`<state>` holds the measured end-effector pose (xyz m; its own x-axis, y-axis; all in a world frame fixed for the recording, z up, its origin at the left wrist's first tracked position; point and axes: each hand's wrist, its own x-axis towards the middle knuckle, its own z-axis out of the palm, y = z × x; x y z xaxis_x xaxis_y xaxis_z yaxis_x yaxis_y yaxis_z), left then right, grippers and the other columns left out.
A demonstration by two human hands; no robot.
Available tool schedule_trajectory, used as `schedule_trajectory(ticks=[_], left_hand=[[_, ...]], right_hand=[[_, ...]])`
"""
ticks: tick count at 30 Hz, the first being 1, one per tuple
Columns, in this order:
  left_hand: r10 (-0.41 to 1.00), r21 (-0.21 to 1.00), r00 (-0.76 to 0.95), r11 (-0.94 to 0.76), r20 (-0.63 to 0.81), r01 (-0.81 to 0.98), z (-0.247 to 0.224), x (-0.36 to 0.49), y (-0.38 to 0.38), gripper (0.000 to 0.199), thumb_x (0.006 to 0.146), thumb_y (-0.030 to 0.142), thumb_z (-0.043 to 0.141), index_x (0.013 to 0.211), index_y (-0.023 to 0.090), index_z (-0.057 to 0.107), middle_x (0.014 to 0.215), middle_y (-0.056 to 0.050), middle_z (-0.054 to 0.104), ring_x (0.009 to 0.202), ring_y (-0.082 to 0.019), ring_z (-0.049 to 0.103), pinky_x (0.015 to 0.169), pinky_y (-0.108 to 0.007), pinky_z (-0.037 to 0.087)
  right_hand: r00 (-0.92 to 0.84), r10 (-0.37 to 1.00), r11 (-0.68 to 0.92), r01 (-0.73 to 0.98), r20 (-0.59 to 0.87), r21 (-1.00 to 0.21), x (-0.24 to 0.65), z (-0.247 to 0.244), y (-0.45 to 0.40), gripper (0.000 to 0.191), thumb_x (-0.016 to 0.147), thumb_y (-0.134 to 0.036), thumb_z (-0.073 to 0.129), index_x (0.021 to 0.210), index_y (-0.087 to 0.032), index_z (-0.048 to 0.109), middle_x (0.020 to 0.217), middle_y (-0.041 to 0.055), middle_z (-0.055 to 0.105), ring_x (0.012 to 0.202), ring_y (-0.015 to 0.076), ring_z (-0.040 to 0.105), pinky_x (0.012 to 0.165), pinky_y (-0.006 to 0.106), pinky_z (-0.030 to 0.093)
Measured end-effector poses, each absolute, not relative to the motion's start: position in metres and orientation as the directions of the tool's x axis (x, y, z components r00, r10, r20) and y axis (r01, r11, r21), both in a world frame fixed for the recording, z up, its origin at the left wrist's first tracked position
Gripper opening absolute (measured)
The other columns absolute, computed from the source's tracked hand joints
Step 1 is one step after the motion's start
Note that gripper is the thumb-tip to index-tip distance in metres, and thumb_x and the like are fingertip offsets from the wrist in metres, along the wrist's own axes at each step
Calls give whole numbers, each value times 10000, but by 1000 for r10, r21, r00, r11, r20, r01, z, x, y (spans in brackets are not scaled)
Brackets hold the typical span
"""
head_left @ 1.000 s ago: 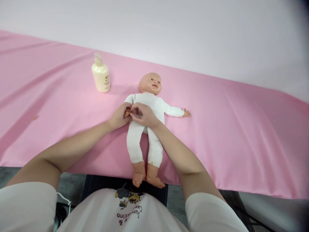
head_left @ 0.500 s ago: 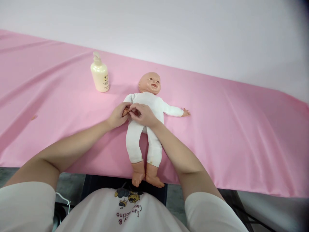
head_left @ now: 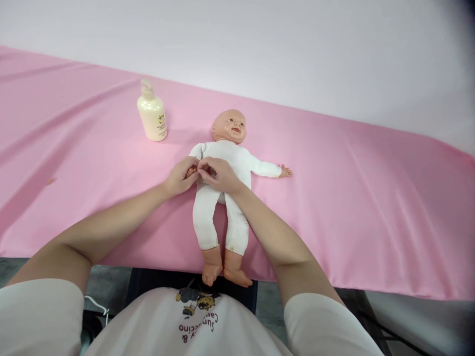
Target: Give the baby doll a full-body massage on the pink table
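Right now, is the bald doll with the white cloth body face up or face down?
Face up: the doll lies on the pink cloth, its face and white front showing.

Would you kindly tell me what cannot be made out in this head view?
In the head view:
Doll's held hand: mostly covered by the left hand.
What, if anything, the right hand pinches: hidden by the hand itself.
Print on the bottle: too small to read.
Dark object: partly behind the left sleeve.
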<state>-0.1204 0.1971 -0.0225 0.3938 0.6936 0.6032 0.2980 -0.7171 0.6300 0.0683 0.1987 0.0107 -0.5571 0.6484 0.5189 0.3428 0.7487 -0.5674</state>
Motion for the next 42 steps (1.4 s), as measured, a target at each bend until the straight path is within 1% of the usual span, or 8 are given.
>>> schedule_trajectory(ticks=[6,12,19,23,27,34,39,42], left_hand=[[691,643,404,-717,600,271,-23,-121,201,299,1013,448,452,917,195,579,958,-85,686,906,-189,637,858,-364,536],[710,681,388,-693,587,238,-25,-122,200,532,1049,570,258,914,194,609,904,-100,667,907,-214,637,864,-398,543],[773,793,352,-597,527,124,-30,-121,198,573,1050,595,233,973,186,627,979,-120,673,947,-210,654,849,-383,554],[785,810,338,-578,519,98,-31,-121,198,574,1051,595,245,962,178,630,936,-110,671,881,-195,651,802,-364,546],[792,811,343,-572,505,126,-29,-121,197,577,1045,615,239,966,179,609,911,-100,666,833,-184,638,756,-343,530],[742,763,391,-631,544,137,-21,-121,198,576,1010,677,302,992,182,597,910,-83,669,836,-184,634,761,-330,527],[749,776,393,-618,533,127,-21,-121,197,456,923,585,608,1113,177,540,995,-79,678,878,-179,658,785,-311,544],[744,768,378,-630,551,119,-21,-120,196,441,905,516,656,1156,174,534,1052,-98,671,961,-196,665,849,-330,554]], right_hand=[[-561,650,741,321,512,-589,70,10,199,159,969,-356,503,934,-210,558,758,-10,630,647,113,546,659,243,428],[-566,657,737,342,499,-583,70,11,199,131,951,-320,495,896,-211,543,726,-14,603,640,118,533,658,251,424],[-543,684,710,346,487,-613,68,10,198,72,886,-280,563,883,-211,543,747,-18,595,647,109,527,657,246,428],[-560,678,716,356,475,-601,68,9,199,141,878,-327,621,901,-214,539,742,-28,566,643,105,508,655,244,426],[-575,677,720,388,460,-575,67,8,201,111,877,-289,622,933,-213,563,754,-27,575,652,109,507,670,248,424],[-596,620,774,358,510,-522,68,8,203,129,948,-317,580,1002,-220,646,866,20,679,732,142,568,729,275,452],[-567,628,769,346,533,-538,69,5,204,167,972,-351,577,1018,-218,667,901,28,719,733,140,602,734,273,469],[-517,672,732,358,530,-579,68,4,203,179,972,-361,580,1017,-218,678,870,18,713,726,136,607,733,266,473]])
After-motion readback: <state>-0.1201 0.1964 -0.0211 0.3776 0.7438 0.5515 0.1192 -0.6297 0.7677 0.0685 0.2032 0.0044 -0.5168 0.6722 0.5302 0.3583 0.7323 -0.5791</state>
